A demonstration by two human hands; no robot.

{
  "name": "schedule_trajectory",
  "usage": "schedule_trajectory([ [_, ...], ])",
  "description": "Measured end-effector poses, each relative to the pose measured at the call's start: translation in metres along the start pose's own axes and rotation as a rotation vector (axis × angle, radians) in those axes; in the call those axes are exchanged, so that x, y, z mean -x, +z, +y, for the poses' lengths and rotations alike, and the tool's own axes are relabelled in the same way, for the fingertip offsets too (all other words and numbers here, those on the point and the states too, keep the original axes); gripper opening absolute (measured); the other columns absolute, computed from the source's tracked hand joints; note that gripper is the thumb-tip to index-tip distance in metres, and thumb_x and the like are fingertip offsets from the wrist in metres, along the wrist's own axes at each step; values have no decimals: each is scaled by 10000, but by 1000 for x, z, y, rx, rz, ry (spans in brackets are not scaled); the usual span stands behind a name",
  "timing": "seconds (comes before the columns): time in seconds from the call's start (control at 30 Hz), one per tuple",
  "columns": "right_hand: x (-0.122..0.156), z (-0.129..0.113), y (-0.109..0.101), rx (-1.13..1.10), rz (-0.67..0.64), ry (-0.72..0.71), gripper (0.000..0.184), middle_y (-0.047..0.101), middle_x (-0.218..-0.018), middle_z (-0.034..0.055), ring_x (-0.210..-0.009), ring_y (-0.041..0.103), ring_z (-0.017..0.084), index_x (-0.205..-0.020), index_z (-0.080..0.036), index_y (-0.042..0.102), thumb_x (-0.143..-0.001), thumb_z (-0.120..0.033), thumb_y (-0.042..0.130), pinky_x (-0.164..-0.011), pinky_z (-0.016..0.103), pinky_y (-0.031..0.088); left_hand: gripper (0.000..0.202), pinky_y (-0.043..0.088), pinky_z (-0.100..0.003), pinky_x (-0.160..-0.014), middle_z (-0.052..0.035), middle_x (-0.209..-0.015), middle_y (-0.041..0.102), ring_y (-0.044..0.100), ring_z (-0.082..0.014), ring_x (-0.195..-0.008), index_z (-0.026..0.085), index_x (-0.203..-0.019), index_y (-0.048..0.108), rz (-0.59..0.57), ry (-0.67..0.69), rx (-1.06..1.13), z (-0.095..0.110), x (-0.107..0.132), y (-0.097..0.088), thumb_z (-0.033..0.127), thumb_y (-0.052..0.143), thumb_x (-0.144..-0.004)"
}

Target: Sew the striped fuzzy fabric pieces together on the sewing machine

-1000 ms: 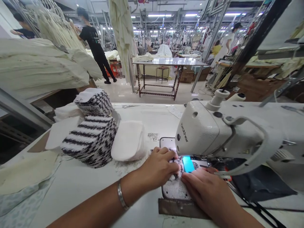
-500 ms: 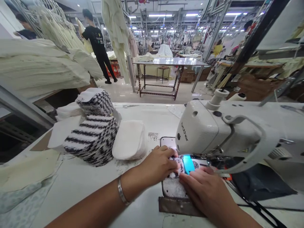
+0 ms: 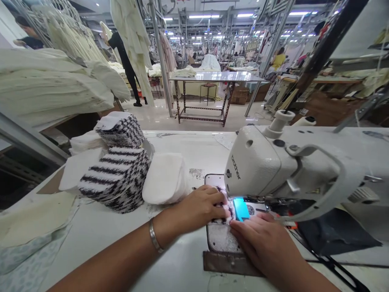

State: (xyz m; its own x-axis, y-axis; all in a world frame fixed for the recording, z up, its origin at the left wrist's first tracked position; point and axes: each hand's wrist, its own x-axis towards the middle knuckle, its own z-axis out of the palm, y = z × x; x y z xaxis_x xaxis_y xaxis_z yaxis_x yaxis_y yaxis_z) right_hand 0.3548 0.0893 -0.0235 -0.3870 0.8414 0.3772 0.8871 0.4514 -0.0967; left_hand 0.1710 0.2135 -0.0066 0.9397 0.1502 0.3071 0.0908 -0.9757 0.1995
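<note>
A white sewing machine (image 3: 273, 162) stands on the white table (image 3: 194, 150). Under its head lies a small fuzzy black-and-white fabric piece (image 3: 226, 213), beside a blue-lit spot at the needle. My left hand (image 3: 200, 207) presses flat on the piece's left side, a metal bangle on its wrist. My right hand (image 3: 264, 243) lies flat on the near right, fingertips touching the piece on the metal plate (image 3: 220, 239). Most of the fabric is hidden under both hands.
Stacks of black-and-white striped pieces (image 3: 117, 176) and white pieces (image 3: 165, 178) sit left of the machine. Cream fabric is piled on a shelf (image 3: 51, 85) at far left. A person in black (image 3: 124, 61) stands behind hanging garments; a metal table (image 3: 212, 79) stands beyond.
The fabric piece and both hands have shifted slightly away, under the machine head. The person in black has moved behind the hanging garments.
</note>
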Motion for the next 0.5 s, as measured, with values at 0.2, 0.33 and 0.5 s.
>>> schedule_trajectory([
  [0.2, -1, 2, -3, 62, 71, 34, 305, 539, -569, -42, -506, 497, 122, -779, -234, 581, -954, -233, 331, -595, 261, 287, 166, 326, -317, -825, 10, -1079, 572, 471, -158, -975, 270, -936, 623, 37, -109, 9, 8, -1, 10, 179, 488, -902],
  [0.33, 0, 2, -4, 73, 194, 13, 281, 601, -636, -26, -548, 538, 121, -847, -235, 614, -945, -209, 353, -644, 251, 332, 136, 318, -330, -788, 14, -1086, 563, 473, -164, -984, 276, -926, 615, 47, -220, 7, 18, -1, 14, 183, 528, -879],
  [0.5, 5, 3, -5, -11, 168, 2, 248, 628, -714, -9, -586, 564, 118, -864, -217, 614, -943, -233, 380, -678, 260, 362, 45, 331, -318, -795, 18, -1033, 576, 485, -155, -982, 229, -854, 603, 76, -319, 89, 25, -3, 15, 215, 561, -861],
])
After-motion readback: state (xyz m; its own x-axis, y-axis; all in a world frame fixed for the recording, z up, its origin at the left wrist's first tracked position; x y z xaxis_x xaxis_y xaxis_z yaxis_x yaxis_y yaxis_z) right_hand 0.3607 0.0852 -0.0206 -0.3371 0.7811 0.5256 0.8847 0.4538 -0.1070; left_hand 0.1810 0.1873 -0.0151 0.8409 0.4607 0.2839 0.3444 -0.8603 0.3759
